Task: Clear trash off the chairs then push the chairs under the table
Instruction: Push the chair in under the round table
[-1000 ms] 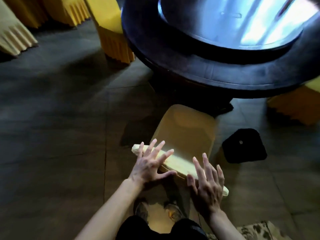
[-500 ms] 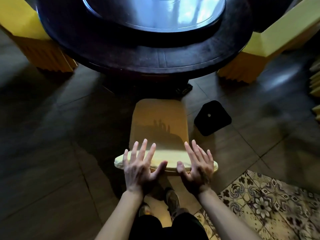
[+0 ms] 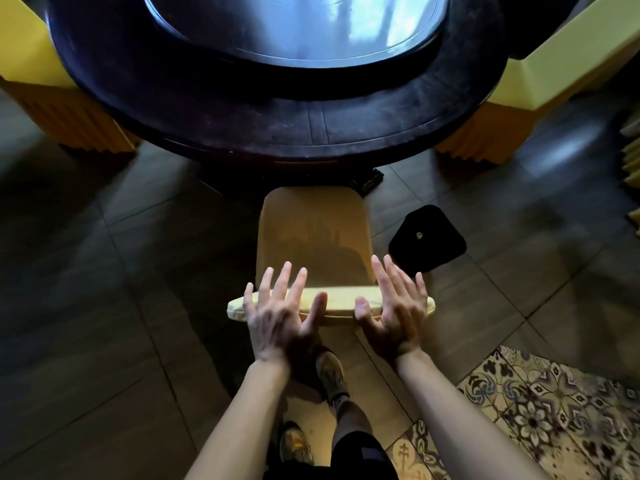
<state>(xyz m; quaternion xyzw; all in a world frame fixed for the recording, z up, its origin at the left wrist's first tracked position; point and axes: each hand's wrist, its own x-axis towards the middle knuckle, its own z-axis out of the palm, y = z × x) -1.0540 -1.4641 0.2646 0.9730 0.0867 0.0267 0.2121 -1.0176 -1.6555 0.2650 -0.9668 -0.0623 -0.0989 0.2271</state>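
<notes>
A yellow-covered chair stands in front of me, its seat facing the dark round table and nearly touching the table's edge. My left hand and my right hand are spread with straight fingers over the top of the chair's backrest, one toward each end. Whether the palms touch the backrest I cannot tell. The seat looks bare, with only the shadow of my fingers on it.
A black square pad lies on the tiled floor right of the chair. Two more yellow chairs sit at the table's left and right. A glass turntable tops the table. A patterned rug lies at lower right.
The chair has turned square to the table and moved closer to its edge. My hands stayed spread at the backrest, and the view swung round so the table is straight ahead.
</notes>
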